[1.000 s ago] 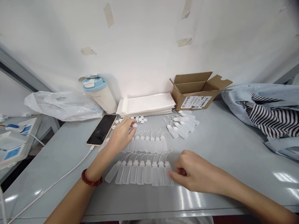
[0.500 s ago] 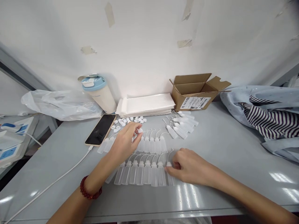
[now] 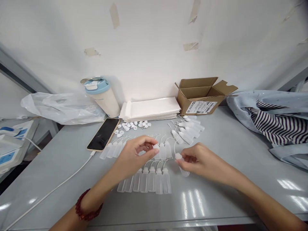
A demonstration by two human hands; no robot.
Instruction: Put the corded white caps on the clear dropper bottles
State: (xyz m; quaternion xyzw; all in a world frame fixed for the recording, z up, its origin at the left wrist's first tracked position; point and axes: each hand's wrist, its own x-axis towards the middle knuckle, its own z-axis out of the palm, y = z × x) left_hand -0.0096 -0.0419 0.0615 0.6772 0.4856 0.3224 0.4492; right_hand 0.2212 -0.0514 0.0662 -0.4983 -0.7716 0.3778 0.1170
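Between the thumb and fingers of my left hand (image 3: 141, 154) is a small white cap (image 3: 156, 146). My right hand (image 3: 198, 160) pinches a translucent plastic dropper bottle (image 3: 183, 169) near its neck, tilted, its thin bent tube standing up. Two rows of similar bottles lie on the table: a front row (image 3: 151, 181) and a back row (image 3: 165, 150), partly hidden behind my left hand and forearm. Loose white caps (image 3: 131, 125) are heaped beyond the back row. More bottles (image 3: 189, 131) with tubes lie in a loose group beyond my right hand.
A phone (image 3: 104, 134) with a white charging cable lies at left. Along the wall stand a plastic bag (image 3: 62, 109), a blue-lidded cup (image 3: 102, 96), a stack of white envelopes (image 3: 151, 108) and an open cardboard box (image 3: 204, 99). Blue and striped cloth (image 3: 276, 118) lies at right.
My left hand has moved right and nearer with the cap. My right hand has lifted the end bottle out of the front row and tilted it, shifting slightly right.
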